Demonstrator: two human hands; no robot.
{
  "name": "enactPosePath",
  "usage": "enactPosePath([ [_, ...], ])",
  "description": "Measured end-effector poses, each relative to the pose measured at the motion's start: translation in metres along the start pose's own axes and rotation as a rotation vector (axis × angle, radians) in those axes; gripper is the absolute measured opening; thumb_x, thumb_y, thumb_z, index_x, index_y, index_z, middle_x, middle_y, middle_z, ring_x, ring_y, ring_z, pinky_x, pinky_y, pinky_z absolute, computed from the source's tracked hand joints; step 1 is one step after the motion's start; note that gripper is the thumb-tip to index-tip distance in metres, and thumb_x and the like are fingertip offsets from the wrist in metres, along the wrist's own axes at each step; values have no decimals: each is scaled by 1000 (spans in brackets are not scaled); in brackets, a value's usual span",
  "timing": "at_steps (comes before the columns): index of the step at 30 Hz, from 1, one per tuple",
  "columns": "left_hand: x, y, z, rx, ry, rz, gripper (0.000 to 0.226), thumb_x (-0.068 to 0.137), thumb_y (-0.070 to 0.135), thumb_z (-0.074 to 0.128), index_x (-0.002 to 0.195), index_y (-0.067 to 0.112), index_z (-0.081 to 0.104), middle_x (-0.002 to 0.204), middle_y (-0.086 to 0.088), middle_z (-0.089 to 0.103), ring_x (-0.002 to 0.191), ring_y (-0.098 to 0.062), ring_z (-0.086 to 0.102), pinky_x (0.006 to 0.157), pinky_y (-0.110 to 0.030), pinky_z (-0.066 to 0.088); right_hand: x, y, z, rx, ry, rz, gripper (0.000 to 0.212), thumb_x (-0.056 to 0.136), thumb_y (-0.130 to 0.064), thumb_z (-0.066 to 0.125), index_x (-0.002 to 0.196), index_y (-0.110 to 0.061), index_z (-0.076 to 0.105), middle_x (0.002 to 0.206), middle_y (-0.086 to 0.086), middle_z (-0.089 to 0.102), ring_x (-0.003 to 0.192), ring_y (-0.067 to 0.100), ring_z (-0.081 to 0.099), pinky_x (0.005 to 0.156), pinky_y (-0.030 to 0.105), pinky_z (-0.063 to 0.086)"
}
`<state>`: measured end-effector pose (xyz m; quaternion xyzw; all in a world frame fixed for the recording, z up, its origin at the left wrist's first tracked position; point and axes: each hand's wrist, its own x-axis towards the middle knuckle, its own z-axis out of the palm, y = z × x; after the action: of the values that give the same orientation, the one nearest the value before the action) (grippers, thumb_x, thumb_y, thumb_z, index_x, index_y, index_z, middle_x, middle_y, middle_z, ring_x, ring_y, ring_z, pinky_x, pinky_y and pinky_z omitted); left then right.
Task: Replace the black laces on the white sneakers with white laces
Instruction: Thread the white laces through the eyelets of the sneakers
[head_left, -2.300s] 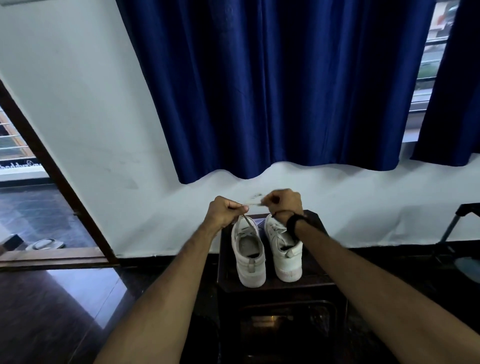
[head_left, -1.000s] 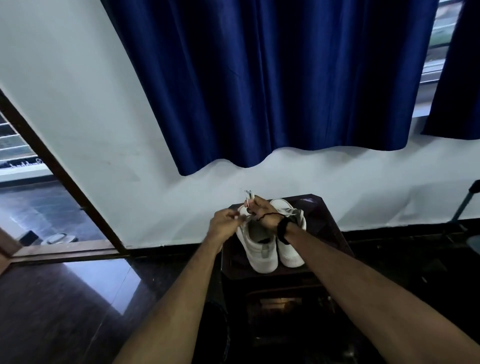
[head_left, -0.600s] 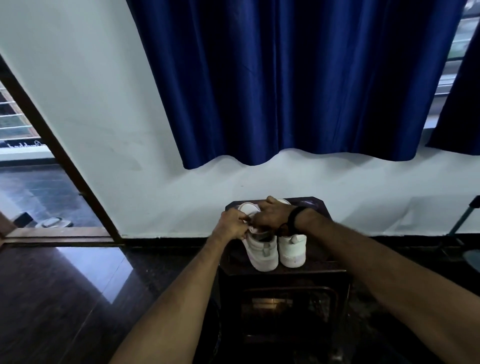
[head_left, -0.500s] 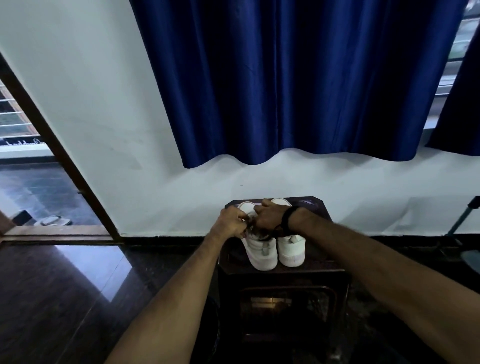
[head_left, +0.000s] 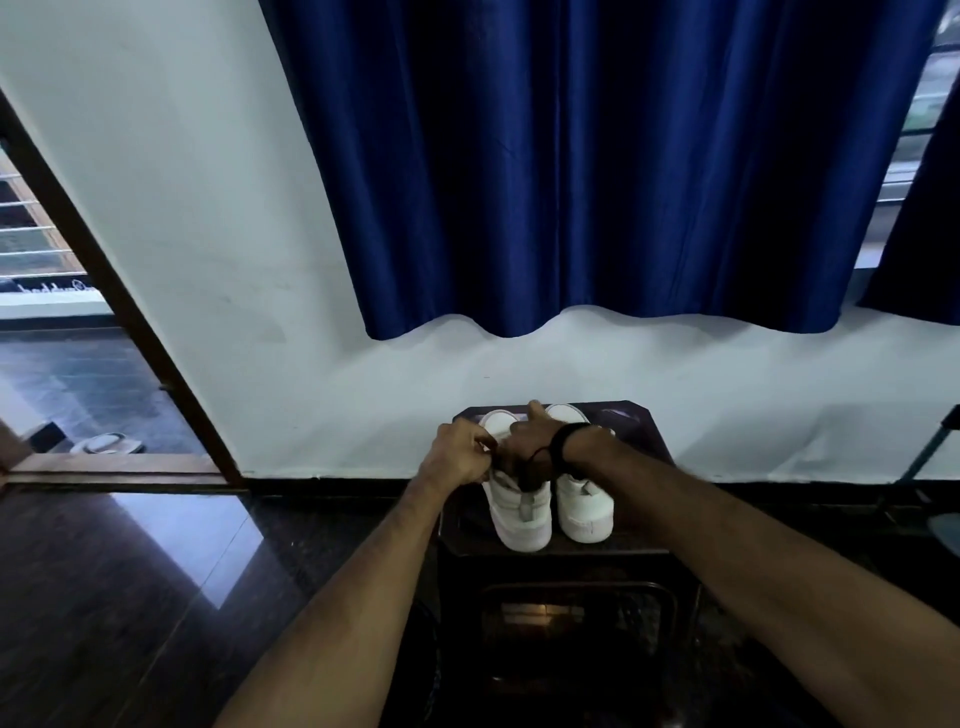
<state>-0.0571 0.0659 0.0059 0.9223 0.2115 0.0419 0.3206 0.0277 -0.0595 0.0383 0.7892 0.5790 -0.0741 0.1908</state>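
A: Two white sneakers (head_left: 550, 504) side by side on a dark stand (head_left: 639, 426), lower centre of frame, heels toward camera.

B: Hands?

A: Left hand (head_left: 460, 457) and right hand (head_left: 532, 441) both curled tight over the left sneaker's top. What they pinch is hidden. Can't tell lace colour.

B: Background?

A: Blue curtain (head_left: 597, 166) above.

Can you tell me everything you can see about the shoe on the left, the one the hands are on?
The left sneaker is white and smooth, maybe leather, with a thick pale sole and a greyish tab down its heel. It stands upright on a small dark table, heel toward the camera, toe toward the wall, close beside the right sneaker. The left hand and right hand are both bunched over its open top, hiding the laces. A thin black cord hangs from the right wrist over its collar.
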Motion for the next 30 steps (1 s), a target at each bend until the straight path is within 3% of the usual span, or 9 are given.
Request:
enactPosePath([
  [5, -6, 10, 6, 3, 46, 26, 29, 76, 12, 58, 97, 23, 74, 91, -8, 73, 76, -25, 71, 75, -37, 60, 9, -3, 5, 29, -96, 81, 29, 94, -26, 51, 121, -20, 61, 131, 7, 56, 130, 29, 36, 102, 42, 20],
  [9, -5, 8, 2, 81, 13, -17, 33, 79, 21, 62, 110, 31, 68, 109, -5, 68, 101, -26, 65, 88, -33, 54, 11, -19, 11, -97, -122, 44, 34, 99, -22, 39, 128, -15, 56, 139, 4, 51, 138, 22, 32, 116, 43, 3],
  [11, -3, 10, -2, 133, -35, -45, 40, 77, 24, 63, 114, 36, 63, 112, -6, 65, 97, -25, 66, 87, -37, 56, 5, -18, 11, -119, -22, 30, 29, 96, -20, 42, 118, -16, 62, 133, 3, 56, 132, 24, 40, 115, 46, 6],
  [14, 2, 19, -4, 145, -116, -70, 50, 75, 15, 62, 122, 30, 59, 112, -10, 62, 73, -23, 71, 69, -36, 62, 0, -18, 16, -104, 122, 58, 31, 96, -20, 41, 118, -14, 62, 133, 4, 58, 129, 25, 43, 115, 46, 7],
  [16, 6, 25, -5, 162, -155, -85, 59, 71, 15, 62, 128, 27, 55, 119, -9, 58, 71, -21, 71, 61, -33, 62, -4, -22, 16, -81, 194, 99, 32, 97, -24, 39, 116, -14, 63, 124, 7, 63, 123, 26, 48, 113, 41, 8],
  [20, 8, 27, 0, 400, -156, -78, 71, 70, 25, 70, 136, 25, 44, 129, -6, 56, 104, -26, 65, 89, -40, 55, -8, -24, 13, -40, 225, 159, 33, 98, -28, 38, 111, -13, 64, 117, 8, 66, 115, 25, 52, 110, 39, 14],
  [23, 3, 25, 15, 447, -101, -97, 54, 87, 26, 57, 138, 16, 41, 136, -12, 50, 124, -32, 53, 98, -41, 46, -10, -18, 10, -91, 118, 120, 34, 98, -27, 40, 125, -13, 57, 128, 7, 59, 123, 26, 45, 110, 42, 15],
  [26, 1, 21, 29, 395, -9, -91, 40, 94, 19, 44, 134, 10, 43, 134, -17, 51, 122, -35, 53, 96, -42, 46, -6, -13, 11, -81, 64, 90, 34, 98, -25, 42, 127, -12, 55, 132, 7, 57, 124, 28, 45, 110, 43, 18],
  [30, -3, 16, 32, 290, 65, -142, 37, 86, 15, 50, 122, 9, 53, 122, -17, 59, 113, -36, 60, 89, -43, 52, 4, -19, 18, 50, 168, 222, 30, 96, -14, 41, 116, -7, 62, 121, 15, 63, 118, 35, 53, 100, 39, 36],
])
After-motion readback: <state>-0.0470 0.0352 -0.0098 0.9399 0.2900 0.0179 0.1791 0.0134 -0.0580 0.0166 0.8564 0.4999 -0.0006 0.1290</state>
